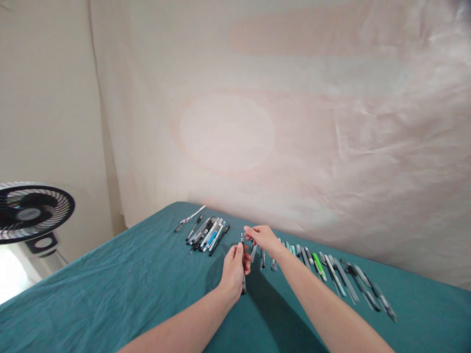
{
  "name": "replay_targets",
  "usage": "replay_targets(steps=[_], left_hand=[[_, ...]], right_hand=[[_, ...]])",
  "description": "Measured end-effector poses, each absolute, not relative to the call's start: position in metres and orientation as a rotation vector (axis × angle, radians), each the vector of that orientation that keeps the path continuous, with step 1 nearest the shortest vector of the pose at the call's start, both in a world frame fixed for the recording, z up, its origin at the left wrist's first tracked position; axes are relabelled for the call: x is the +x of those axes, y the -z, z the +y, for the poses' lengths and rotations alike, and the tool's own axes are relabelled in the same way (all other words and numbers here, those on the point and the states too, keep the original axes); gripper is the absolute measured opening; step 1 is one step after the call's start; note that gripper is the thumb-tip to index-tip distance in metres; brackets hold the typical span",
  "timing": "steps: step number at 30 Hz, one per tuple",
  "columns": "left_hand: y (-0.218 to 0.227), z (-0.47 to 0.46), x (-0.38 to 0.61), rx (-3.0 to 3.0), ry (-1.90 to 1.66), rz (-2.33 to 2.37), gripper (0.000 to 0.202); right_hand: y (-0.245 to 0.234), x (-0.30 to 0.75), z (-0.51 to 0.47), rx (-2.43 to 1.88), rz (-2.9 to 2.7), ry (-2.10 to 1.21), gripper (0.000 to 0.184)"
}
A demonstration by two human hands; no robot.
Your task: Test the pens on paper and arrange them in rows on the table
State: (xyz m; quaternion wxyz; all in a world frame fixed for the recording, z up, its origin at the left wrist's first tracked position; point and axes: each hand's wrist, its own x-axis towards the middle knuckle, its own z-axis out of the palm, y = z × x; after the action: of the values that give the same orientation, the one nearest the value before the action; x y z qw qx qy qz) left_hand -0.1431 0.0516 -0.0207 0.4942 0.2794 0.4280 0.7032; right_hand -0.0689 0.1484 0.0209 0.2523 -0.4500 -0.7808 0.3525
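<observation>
My left hand (232,269) is wrapped round a dark pen (243,284), whose pale narrow tip points up and away from me. Just right of that tip, my right hand (262,237) has its thumb and fingers pinched together. A small dark bit shows beneath those fingers, but I cannot make out what they hold. Beyond the left hand lies a bunch of pens (208,234), mostly black, grey and white, with one blue-marked pen (212,238). Under and beside the right forearm runs a row of spaced-out pens (331,272), among them a bright green pen (319,266).
A green cloth (128,289) covers the table. At its far left corner lies a thin white pen-like item (193,214). A black fan (35,213) stands off the left edge. A pale hanging sheet (294,122) closes off the back.
</observation>
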Motion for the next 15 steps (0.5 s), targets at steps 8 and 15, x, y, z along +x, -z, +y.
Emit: replay_targets(steps=[8, 15], left_hand=[[0.021, 0.049, -0.14, 0.831, -1.644, 1.102, 0.036], [0.02, 0.042, -0.134, 1.035, -1.536, 1.13, 0.033]], right_hand=[[-0.033, -0.066, 0.15, -1.038, -1.839, -1.295, 0.031], [-0.059, -0.073, 0.207, -1.079, -1.496, -1.224, 0.024]])
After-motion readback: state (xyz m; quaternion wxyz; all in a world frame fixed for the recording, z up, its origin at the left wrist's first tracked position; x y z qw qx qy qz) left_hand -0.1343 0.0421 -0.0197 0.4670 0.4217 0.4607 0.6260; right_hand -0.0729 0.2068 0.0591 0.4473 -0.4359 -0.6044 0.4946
